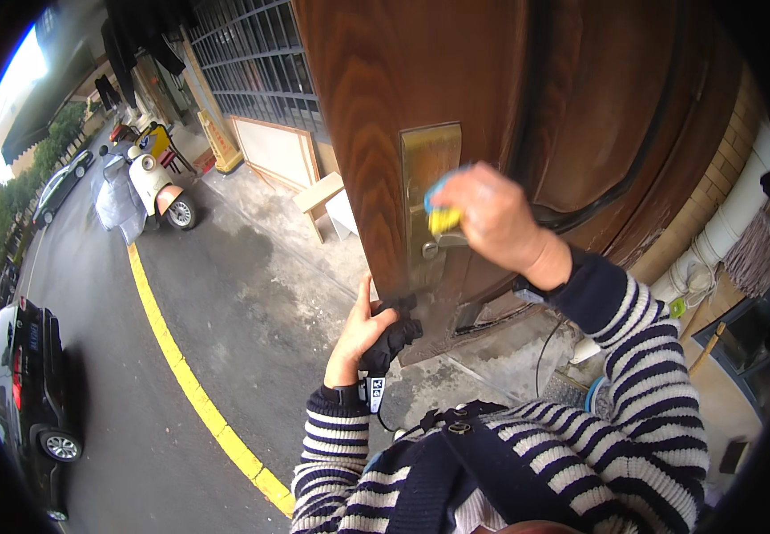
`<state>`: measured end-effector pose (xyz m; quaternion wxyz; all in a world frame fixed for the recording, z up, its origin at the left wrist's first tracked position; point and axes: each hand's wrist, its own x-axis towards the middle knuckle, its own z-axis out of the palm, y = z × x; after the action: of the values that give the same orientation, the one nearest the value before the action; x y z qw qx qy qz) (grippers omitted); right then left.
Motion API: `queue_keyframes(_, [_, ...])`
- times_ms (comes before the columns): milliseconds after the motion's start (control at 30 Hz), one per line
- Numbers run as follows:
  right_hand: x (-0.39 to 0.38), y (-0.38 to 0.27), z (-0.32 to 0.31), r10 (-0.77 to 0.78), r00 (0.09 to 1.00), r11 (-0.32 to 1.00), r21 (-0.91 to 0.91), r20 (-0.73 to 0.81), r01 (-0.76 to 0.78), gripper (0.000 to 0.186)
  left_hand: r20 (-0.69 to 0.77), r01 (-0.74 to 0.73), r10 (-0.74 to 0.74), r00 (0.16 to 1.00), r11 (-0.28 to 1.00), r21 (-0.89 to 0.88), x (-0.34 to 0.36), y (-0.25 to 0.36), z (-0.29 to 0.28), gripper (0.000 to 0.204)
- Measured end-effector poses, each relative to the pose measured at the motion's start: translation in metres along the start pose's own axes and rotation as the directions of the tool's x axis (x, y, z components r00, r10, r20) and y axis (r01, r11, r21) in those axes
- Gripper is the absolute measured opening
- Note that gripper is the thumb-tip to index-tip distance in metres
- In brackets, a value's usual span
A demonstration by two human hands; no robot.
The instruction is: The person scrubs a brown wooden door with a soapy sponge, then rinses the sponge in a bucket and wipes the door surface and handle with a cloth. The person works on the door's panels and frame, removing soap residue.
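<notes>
A brown wood-grained door [416,53] fills the upper middle, with a brassy lock plate [429,147] near its left edge. My right hand [494,218] is closed on a blue and yellow sponge [444,218], slightly blurred, in front of the plate just above the keyhole cylinder [430,250]. Whether the sponge touches the plate I cannot tell. My left hand [360,334] is at the door's lower left edge, index finger pointing up. Its thumb lies over a crumpled black cloth [394,331]; the other fingers are hidden.
A yellow line [176,351] runs along the road on the left. A dark car [24,374] and a scooter [146,182] stand there. Beside the door's left edge is a small wooden stand [318,194]. White pipes [701,249] and a mop head [749,254] are on the right.
</notes>
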<state>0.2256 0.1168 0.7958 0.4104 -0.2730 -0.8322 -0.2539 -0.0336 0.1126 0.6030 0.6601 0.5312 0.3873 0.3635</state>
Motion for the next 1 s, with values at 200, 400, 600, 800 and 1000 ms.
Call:
queue_keyframes(200, [0.009,0.002,-0.003,0.207,0.969,0.977,-0.028,-0.135,-0.213,0.033,0.044,-0.026,0.025,0.999,0.999,0.02,-0.003,0.005,-0.001,0.091])
queue_keyframes(400, [0.0,-0.003,0.003,0.184,0.981,0.981,0.044,0.063,-0.186,0.03,0.013,0.01,-0.01,1.0,1.0,-0.017,-0.005,0.007,0.001,0.09])
queue_keyframes(600, [0.013,0.0,-0.001,0.111,0.977,0.988,-0.089,-0.179,-0.129,0.04,0.021,-0.021,0.022,1.0,1.0,-0.019,-0.004,0.003,-0.001,0.09])
queue_keyframes(800, [0.008,-0.007,0.001,0.056,0.998,0.996,0.066,0.038,-0.059,0.035,0.037,-0.024,0.028,0.999,0.994,-0.109,-0.001,-0.005,-0.002,0.092])
queue_keyframes(1000, [0.02,0.001,0.001,0.022,0.993,0.985,-0.17,-0.115,-0.041,0.034,0.049,-0.033,0.037,0.998,0.997,-0.076,-0.001,-0.001,-0.002,0.093])
